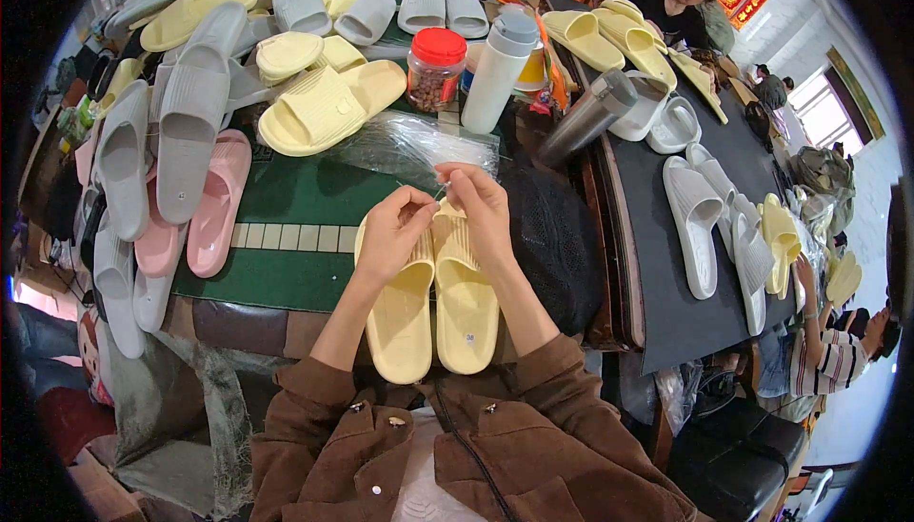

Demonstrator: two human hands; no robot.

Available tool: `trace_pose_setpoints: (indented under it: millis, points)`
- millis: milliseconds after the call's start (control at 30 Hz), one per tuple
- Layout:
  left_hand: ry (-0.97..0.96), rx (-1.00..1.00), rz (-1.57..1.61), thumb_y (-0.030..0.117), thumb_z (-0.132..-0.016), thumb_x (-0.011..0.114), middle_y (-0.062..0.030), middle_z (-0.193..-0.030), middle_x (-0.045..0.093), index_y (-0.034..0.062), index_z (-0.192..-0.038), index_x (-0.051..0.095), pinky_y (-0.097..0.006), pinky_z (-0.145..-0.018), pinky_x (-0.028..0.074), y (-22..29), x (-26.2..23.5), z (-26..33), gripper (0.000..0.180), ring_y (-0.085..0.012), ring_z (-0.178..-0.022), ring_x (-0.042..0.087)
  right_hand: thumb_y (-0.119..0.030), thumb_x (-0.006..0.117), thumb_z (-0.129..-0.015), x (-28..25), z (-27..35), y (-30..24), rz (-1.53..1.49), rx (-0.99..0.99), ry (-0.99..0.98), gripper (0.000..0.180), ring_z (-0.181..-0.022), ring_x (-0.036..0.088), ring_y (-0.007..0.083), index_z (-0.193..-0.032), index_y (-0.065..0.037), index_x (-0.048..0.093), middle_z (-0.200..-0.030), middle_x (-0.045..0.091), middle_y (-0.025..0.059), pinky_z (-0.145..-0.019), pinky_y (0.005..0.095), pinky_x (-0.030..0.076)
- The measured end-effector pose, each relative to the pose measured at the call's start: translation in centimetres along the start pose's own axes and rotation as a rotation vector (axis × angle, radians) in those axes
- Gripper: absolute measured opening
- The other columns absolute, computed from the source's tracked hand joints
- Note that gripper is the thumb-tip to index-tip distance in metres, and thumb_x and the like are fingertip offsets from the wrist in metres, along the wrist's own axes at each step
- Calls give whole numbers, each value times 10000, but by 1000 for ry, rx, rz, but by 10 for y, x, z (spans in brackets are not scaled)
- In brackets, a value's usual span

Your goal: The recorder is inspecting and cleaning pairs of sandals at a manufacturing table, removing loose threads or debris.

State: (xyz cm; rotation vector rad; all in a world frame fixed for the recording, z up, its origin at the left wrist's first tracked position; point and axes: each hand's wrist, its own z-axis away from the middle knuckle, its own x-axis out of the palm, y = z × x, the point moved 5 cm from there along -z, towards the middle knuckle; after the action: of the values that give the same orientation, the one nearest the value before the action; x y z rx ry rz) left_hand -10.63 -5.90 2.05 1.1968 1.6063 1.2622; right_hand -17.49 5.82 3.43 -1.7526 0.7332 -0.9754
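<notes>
Two pale yellow slide sandals (433,308) lie side by side, soles up, on the near edge of the green table (295,208), toes toward me. My left hand (390,231) rests on the strap end of the left sandal, fingers pinched together. My right hand (481,203) is over the right sandal, thumb and forefinger pinching something thin and small near a clear plastic bag (409,146). The two hands nearly touch at the fingertips. What the fingers pinch is too small to tell.
Grey (190,112), pink (214,198) and yellow (319,108) sandals are piled at the left and back. A red-lidded jar (435,70), a white bottle (497,70) and a steel flask (586,117) stand behind. White sandals (695,222) lie on a dark table at right. Other people sit around.
</notes>
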Motion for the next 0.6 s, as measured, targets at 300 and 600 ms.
trace_pose_setpoints:
  millis: [300,600]
  points:
    - [-7,-16,-24,70,-894,596,-15,-756,597,-16,-889,596,-219,-630,446,2,-1,2,85,-57,-679,542,-119,568,-935,-4,-2,6,-69,-24,34,114,-701,477,38,-985,-32,622,-890,638,27,-659,180,389]
    - [10,9,5,52,-902,585,-28,-809,600,-15,-907,591,-224,-673,457,1,0,1,67,-63,-731,552,-131,553,-948,-1,0,1,-149,9,46,108,-719,502,48,-970,-41,608,-873,635,27,-700,200,437]
